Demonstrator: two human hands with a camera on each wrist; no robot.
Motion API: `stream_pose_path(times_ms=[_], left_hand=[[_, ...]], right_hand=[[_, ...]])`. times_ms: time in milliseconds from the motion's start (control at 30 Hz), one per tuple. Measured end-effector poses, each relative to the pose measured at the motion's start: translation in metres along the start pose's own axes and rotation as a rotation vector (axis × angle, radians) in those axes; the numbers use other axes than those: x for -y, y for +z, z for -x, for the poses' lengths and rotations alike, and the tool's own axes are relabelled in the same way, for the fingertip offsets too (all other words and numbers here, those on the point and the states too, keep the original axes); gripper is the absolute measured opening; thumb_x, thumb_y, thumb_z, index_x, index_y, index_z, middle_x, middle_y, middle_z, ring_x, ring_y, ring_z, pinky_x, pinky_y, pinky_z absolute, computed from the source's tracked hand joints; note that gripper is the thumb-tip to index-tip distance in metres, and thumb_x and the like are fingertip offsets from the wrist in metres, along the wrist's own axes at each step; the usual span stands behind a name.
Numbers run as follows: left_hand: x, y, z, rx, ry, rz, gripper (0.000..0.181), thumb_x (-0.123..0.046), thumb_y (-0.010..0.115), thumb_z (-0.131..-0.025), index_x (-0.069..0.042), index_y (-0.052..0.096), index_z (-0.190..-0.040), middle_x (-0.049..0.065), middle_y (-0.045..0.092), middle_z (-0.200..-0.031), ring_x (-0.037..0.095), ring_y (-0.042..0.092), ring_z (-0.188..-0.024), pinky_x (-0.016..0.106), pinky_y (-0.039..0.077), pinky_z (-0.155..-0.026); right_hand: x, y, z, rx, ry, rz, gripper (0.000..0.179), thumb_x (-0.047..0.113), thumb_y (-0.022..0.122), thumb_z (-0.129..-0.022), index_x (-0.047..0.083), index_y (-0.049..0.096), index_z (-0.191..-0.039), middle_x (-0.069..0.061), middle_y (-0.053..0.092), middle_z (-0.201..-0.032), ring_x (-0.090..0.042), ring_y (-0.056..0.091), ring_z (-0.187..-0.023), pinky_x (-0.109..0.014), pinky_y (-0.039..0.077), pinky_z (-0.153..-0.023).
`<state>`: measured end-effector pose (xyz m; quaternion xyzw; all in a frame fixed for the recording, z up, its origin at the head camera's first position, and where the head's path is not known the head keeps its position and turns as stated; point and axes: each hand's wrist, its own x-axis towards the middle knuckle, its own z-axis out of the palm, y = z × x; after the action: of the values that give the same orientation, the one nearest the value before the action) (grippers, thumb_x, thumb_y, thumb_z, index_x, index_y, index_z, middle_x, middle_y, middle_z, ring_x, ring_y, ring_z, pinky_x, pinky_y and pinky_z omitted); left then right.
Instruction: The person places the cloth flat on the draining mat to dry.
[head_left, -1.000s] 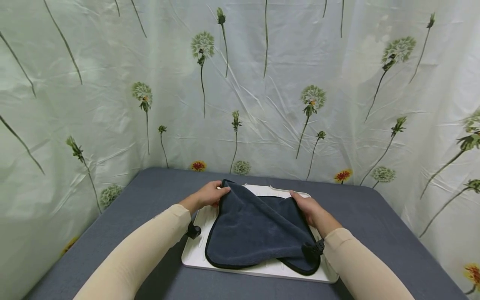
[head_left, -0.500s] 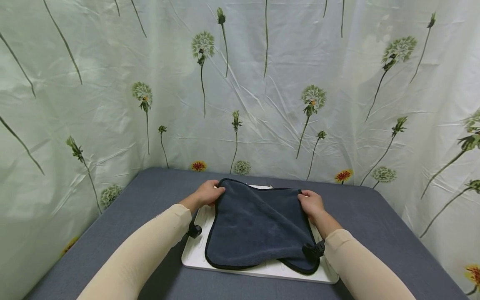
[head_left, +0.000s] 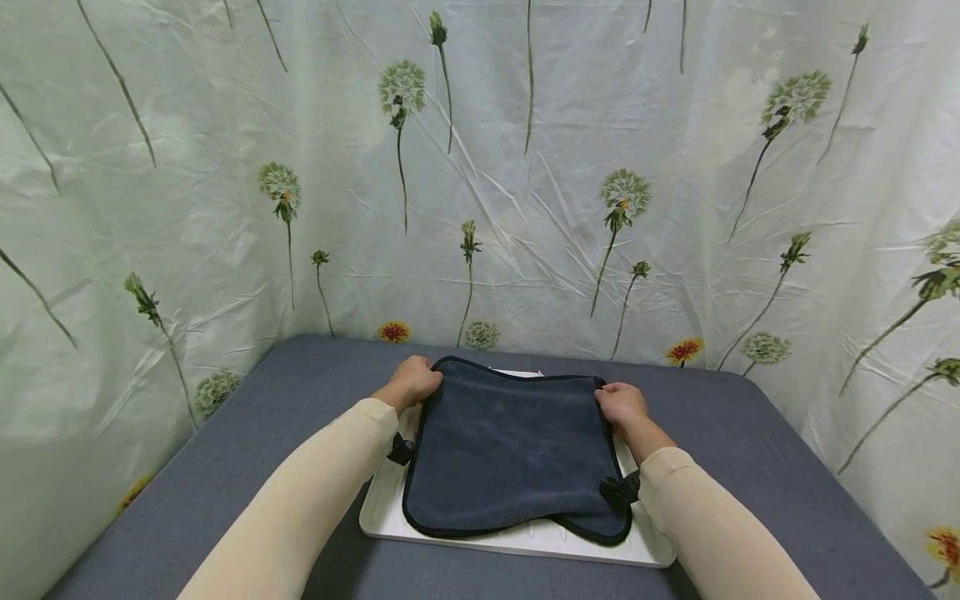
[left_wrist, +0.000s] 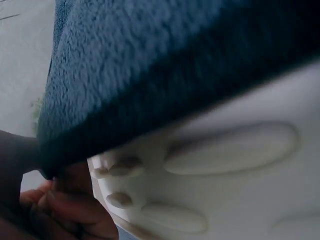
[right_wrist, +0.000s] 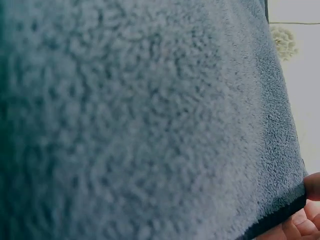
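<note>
A dark blue-grey plush towel (head_left: 517,450) with black edging is spread over a white ribbed tray (head_left: 386,508). My left hand (head_left: 415,381) pinches its far left corner; in the left wrist view the thumb and curled fingers (left_wrist: 75,207) meet at that corner, close over the tray's raised ribs. At the far right corner my right hand (head_left: 624,408) pinches the towel, and the right wrist view has the thumb (right_wrist: 313,186) on top with fingers beneath the black edge. The far edge stretches between both hands, dipping slightly. The near edge lies wavy on the tray.
The tray stands on a table with a blue-grey cloth (head_left: 738,492). Behind and beside the table hangs a pale curtain (head_left: 510,183) printed with dandelions. A dark wrist camera (head_left: 620,490) on the right wrist overlaps the towel's right side.
My right hand has drawn the far right corner out to the right and up, so the diagonal fold has flattened and the far edge is stretched. The left hand has shifted slightly left.
</note>
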<state>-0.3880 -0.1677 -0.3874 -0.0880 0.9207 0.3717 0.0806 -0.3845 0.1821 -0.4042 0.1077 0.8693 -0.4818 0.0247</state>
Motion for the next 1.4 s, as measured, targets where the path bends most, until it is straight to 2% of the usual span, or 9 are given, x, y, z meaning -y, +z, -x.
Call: stream_pose_path(times_ms=[200,400,533,633,767,1033,1133,1233,1400], left_hand=[[0.000,0.001,-0.002,-0.024,-0.069,-0.027,0.028,-0.014,0.045,-0.099,-0.011,0.053,-0.073,0.001,0.040,-0.058,0.014,0.031,-0.046,0.030,0.030,-0.046],[0.000,0.000,0.001,-0.050,-0.107,-0.049,0.020,-0.010,0.046,-0.097,-0.006,0.063,-0.087,0.007,0.051,-0.077,0.020,0.044,-0.059,0.032,0.036,-0.055],[-0.001,-0.003,0.006,-0.064,-0.098,-0.085,0.021,-0.013,0.047,-0.097,-0.006,0.064,-0.086,0.010,0.056,-0.084,0.024,0.049,-0.069,0.034,0.038,-0.062],[0.000,-0.004,0.006,-0.072,-0.095,-0.101,0.022,-0.014,0.047,-0.096,-0.010,0.059,-0.078,0.008,0.053,-0.079,0.024,0.048,-0.067,0.034,0.038,-0.061],[0.003,-0.004,0.006,-0.087,-0.087,-0.106,0.023,-0.014,0.047,-0.095,-0.012,0.053,-0.073,0.007,0.050,-0.076,0.024,0.049,-0.066,0.033,0.039,-0.060],[0.006,-0.002,0.009,-0.096,-0.070,-0.131,0.025,-0.020,0.048,-0.098,-0.002,0.065,-0.097,0.014,0.062,-0.094,0.025,0.054,-0.073,0.034,0.042,-0.065],[0.009,-0.003,0.007,-0.062,-0.075,-0.099,0.027,-0.025,0.050,-0.100,-0.001,0.063,-0.094,0.010,0.057,-0.083,0.019,0.048,-0.062,0.031,0.040,-0.056],[0.012,-0.005,0.006,-0.008,-0.079,-0.037,0.034,-0.029,0.054,-0.101,-0.009,0.054,-0.074,0.002,0.042,-0.061,0.013,0.035,-0.046,0.028,0.033,-0.045],[0.019,-0.007,0.014,0.070,-0.052,-0.014,0.048,-0.035,0.060,-0.101,-0.019,0.041,-0.059,-0.005,0.028,-0.045,0.009,0.026,-0.038,0.027,0.029,-0.042]], right_hand=[[0.006,0.003,0.005,-0.011,-0.007,0.167,0.038,0.017,0.046,-0.106,-0.008,0.058,-0.131,-0.031,0.049,-0.146,-0.046,0.051,-0.132,-0.052,0.048,-0.104],[0.006,0.006,0.004,-0.038,-0.036,0.274,0.034,0.021,0.050,-0.105,-0.004,0.064,-0.124,-0.028,0.059,-0.136,-0.041,0.061,-0.113,-0.044,0.054,-0.082],[0.004,0.009,0.001,0.005,-0.091,0.237,0.037,0.017,0.046,-0.104,-0.002,0.058,-0.134,-0.027,0.056,-0.140,-0.043,0.058,-0.118,-0.049,0.052,-0.092],[0.003,0.010,-0.002,0.069,-0.130,0.165,0.046,0.012,0.041,-0.104,0.000,0.048,-0.147,-0.027,0.044,-0.153,-0.046,0.046,-0.137,-0.056,0.043,-0.108],[0.004,0.009,-0.004,0.103,-0.165,0.092,0.052,0.008,0.036,-0.104,0.003,0.038,-0.155,-0.028,0.032,-0.161,-0.048,0.033,-0.147,-0.059,0.037,-0.115],[0.000,0.011,-0.001,0.034,-0.103,0.146,0.043,0.015,0.046,-0.102,-0.007,0.055,-0.138,-0.030,0.050,-0.146,-0.046,0.051,-0.130,-0.053,0.046,-0.105],[-0.001,0.010,0.002,0.039,-0.089,0.154,0.039,0.017,0.049,-0.103,-0.009,0.059,-0.130,-0.031,0.055,-0.137,-0.043,0.057,-0.119,-0.049,0.050,-0.097],[-0.001,0.007,0.008,0.061,-0.105,0.187,0.038,0.020,0.052,-0.103,-0.009,0.060,-0.125,-0.029,0.059,-0.129,-0.039,0.060,-0.109,-0.045,0.051,-0.090],[-0.002,0.001,0.021,0.110,-0.152,0.218,0.035,0.023,0.055,-0.102,-0.009,0.062,-0.112,-0.023,0.065,-0.106,-0.030,0.062,-0.090,-0.036,0.052,-0.075]])
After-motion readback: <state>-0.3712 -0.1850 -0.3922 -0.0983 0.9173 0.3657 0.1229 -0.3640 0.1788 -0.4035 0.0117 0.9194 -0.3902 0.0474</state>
